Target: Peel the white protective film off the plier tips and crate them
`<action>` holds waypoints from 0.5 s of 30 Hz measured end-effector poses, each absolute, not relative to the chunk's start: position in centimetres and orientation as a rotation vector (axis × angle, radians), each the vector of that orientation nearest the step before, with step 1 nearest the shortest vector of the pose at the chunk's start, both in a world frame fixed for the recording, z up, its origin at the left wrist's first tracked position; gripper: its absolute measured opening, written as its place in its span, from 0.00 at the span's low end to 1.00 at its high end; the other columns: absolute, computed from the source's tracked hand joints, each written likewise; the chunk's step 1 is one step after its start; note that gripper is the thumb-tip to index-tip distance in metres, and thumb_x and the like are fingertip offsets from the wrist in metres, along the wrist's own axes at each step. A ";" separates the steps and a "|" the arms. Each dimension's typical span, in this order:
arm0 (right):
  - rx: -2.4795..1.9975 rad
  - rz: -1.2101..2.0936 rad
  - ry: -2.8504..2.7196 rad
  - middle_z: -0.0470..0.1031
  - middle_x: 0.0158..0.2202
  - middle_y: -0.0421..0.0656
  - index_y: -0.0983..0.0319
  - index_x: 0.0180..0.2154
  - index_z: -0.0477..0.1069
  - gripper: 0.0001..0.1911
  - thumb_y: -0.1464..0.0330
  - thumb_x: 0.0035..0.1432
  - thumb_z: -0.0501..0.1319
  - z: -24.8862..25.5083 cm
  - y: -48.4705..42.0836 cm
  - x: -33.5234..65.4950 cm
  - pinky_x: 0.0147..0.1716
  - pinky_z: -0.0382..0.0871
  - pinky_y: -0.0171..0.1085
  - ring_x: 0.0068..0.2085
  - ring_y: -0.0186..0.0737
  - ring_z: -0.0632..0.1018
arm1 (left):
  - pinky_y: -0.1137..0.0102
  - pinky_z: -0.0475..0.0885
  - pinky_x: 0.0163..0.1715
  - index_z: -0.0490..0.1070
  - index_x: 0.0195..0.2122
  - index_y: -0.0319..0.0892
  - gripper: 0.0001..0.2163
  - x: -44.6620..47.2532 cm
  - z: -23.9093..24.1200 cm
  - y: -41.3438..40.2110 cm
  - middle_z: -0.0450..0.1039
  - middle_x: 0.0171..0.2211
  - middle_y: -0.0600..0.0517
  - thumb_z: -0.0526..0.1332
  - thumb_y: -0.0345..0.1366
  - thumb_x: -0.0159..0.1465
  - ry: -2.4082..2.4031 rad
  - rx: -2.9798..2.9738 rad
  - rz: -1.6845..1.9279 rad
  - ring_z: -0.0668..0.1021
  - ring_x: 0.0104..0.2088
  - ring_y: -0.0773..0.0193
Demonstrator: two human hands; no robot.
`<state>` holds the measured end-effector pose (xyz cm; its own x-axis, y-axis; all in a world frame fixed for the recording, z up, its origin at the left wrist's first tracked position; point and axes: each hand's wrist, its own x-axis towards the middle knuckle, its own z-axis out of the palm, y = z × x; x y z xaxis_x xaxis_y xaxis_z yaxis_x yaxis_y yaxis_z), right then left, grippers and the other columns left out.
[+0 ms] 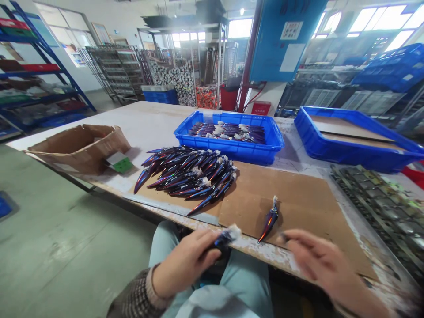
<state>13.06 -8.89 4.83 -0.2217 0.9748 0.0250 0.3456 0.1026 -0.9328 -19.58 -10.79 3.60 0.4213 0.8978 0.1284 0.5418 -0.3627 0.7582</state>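
L hand (pixel 190 257) clamped on 1 glossy wrapped-end piece (pixel 224 237), just off cardboard sheet's (pixel 306 190) near edge. R hand (pixel 319 258) apart, blurred; grip unclear. 1 loose tapered piece (pixel 270 221) on sheet, pile (pixel 192 172) at its L side. Prob. best: steady hold, no scuffing.

Bright daylight comes through the windows (pixel 380 21) at the back, which burn out to white, and a hazy glare veils the upper right. The right hand (pixel 319 256) and the piece (pixel 225 237) in the left hand (pixel 185 260) are smeared by motion blur, while the pile (pixel 192 172) looks fairly crisp. Soft shadows lie on the surface (pixel 145 117), and wide-angle distortion stretches the edges.
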 end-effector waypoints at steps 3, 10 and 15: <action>-1.392 1.055 -1.420 0.62 0.15 0.33 0.58 0.45 0.77 0.21 0.49 0.66 0.58 4.0 -8.5 14.9 0.18 0.54 0.35 0.17 0.35 0.62 | 0.63 0.74 0.49 0.72 0.54 0.45 0.13 -20.8 2.7 -8.2 0.79 0.48 0.46 0.56 0.38 0.70 1.438 2.051 0.728 0.80 0.48 0.54; -1.344 1.264 -1.401 0.62 0.14 0.32 0.63 0.44 0.73 0.28 0.44 0.63 0.58 0.7 -8.8 12.9 0.19 0.54 0.34 0.17 0.33 0.61 | 0.63 0.72 0.49 0.67 0.53 0.42 0.13 -17.9 2.7 3.6 0.78 0.49 0.43 0.59 0.35 0.68 1.804 2.101 0.642 0.80 0.49 0.53; -1.382 1.261 -1.293 0.63 0.14 0.33 0.64 0.44 0.72 0.29 0.44 0.62 0.59 -0.3 -9.5 13.6 0.19 0.54 0.34 0.17 0.33 0.62 | 0.54 0.65 0.56 0.69 0.51 0.39 0.11 -15.8 3.6 9.8 0.76 0.52 0.38 0.59 0.32 0.67 1.963 2.172 0.554 0.74 0.55 0.44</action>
